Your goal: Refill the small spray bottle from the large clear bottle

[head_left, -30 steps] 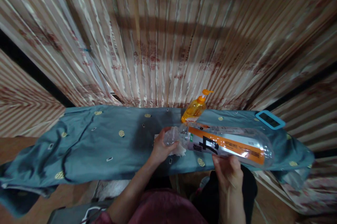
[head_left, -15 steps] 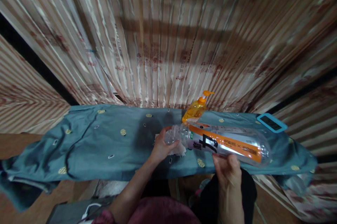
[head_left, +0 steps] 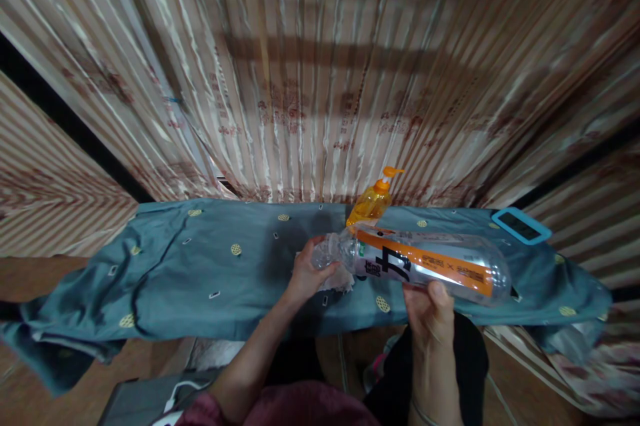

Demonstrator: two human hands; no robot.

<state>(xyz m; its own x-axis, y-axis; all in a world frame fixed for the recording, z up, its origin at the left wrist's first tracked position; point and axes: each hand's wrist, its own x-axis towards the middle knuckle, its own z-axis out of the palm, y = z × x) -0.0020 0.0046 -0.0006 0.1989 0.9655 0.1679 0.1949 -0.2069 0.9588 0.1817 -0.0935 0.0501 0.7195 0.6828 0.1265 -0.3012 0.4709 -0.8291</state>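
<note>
Plastic btl (head_left: 425, 263), L-hand (head_left: 306, 274) @ neck (head_left: 349, 247), R-hand (head_left: 430, 313) under

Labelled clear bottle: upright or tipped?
Tipped: the labelled bottle stretches sideways across the head view, narrow end toward the left hand, wide body held by the right hand.

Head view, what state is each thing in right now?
Large clear bottle: held sideways, neck end leftward; cap unclear.
Left hand: closed on clear plastic at the neck end.
Right hand: holding the bottle's body.
Pump bottle: standing, pump head on.
Patterned cloth: spread out, wrinkled.
White tissue-like piece: crumpled.
Blue-framed device: lying down, screen dark.
</note>
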